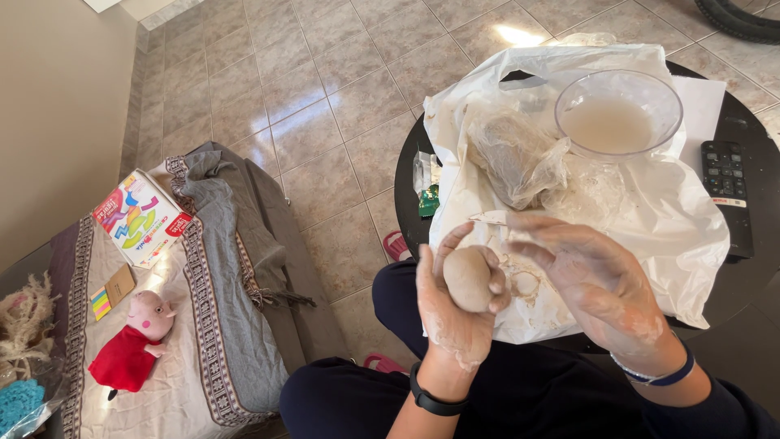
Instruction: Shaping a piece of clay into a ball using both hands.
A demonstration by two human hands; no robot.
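My left hand (449, 313) cups a smooth, egg-shaped lump of pale clay (469, 277) in its palm, fingers curled around it. My right hand (593, 280) hovers just to the right of the lump, fingers spread and smeared with dried clay, holding nothing. Both hands are above my lap, at the near edge of a white plastic sheet (674, 219) spread over a round black table (406, 187). A clear bowl of cloudy water (617, 114) stands on the sheet, beside a clear bag holding more clay (516, 154).
A black remote control (725, 195) lies on the table's right side. At left, a cloth-covered seat holds a colourful box (138, 218), a pink plush toy in a red dress (134, 341) and sticky notes (101, 302). Beige floor tiles (325, 97) lie between.
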